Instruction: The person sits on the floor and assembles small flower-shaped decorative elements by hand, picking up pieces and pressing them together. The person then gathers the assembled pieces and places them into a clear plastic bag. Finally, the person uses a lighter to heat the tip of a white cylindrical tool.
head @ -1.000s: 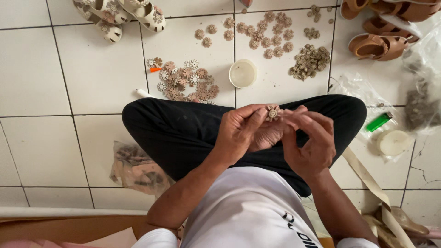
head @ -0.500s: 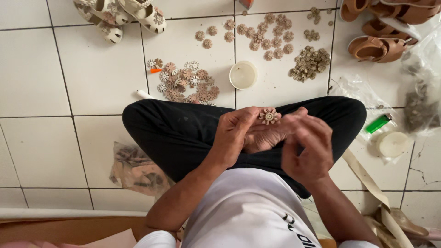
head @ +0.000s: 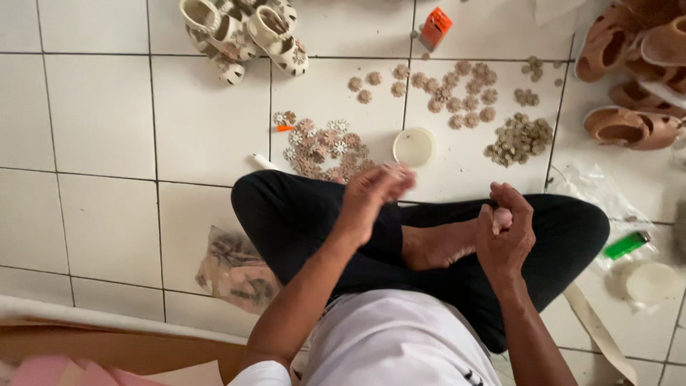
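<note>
Our hands have parted: our left hand (head: 375,191) has swung out, blurred and loosely open, toward the flower pile (head: 323,146) on the tiles, while our right hand (head: 502,232) stays curled shut, contents hidden.

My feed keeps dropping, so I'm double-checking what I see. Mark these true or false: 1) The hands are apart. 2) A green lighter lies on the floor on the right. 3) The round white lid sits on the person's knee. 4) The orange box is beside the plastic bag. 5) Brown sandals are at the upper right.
1) True: the left hand and right hand are apart.
2) True: the green lighter lies on the tiles.
3) False: the round white lid sits on the floor, beyond the legs.
4) False: the orange box is at the top, far from the plastic bag.
5) True: the brown sandals are there.
</note>
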